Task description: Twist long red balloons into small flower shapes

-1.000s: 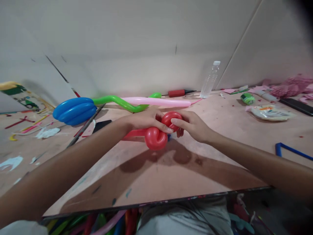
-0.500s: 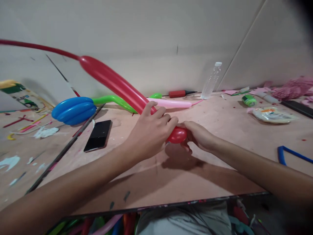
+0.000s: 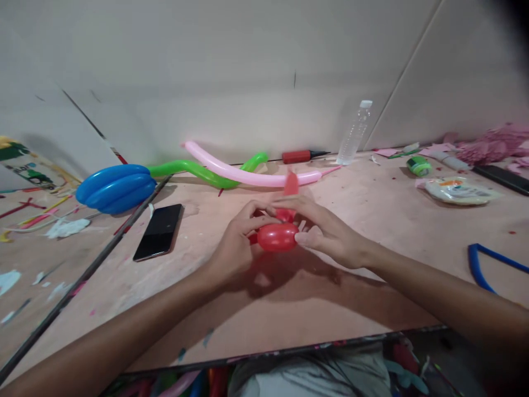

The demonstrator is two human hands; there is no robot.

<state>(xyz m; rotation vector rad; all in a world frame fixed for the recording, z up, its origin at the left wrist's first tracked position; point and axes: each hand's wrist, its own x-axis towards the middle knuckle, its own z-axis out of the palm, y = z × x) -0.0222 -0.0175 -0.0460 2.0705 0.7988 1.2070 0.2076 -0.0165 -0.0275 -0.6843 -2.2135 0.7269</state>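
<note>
Between my hands, above the near middle of the table, is a red modelling balloon [image 3: 278, 237] with a short, rounded bubble facing me. Another part of it points away toward the wall and looks blurred. My left hand [image 3: 242, 234] grips the balloon from the left, fingers curled over its top. From the right, my right hand [image 3: 326, 229] closes on it, with the thumb at the bubble's right end and the fingers reaching across the top. Part of the balloon is hidden behind the fingers. Beyond lie a pink balloon [image 3: 248, 176] and a green balloon [image 3: 185, 167].
A blue balloon bundle [image 3: 118, 188] and a phone [image 3: 159, 231] lie left. Along the wall are a red hand pump [image 3: 296, 156] and a clear bottle [image 3: 354, 135]. Rightward are a plastic packet [image 3: 458, 190], green tape [image 3: 419, 165] and a blue strip [image 3: 475, 264].
The red balloon's long section has swung from the upper left to point away from me. My left hand has shifted left and turned; my right fingers now reach over the balloon.
</note>
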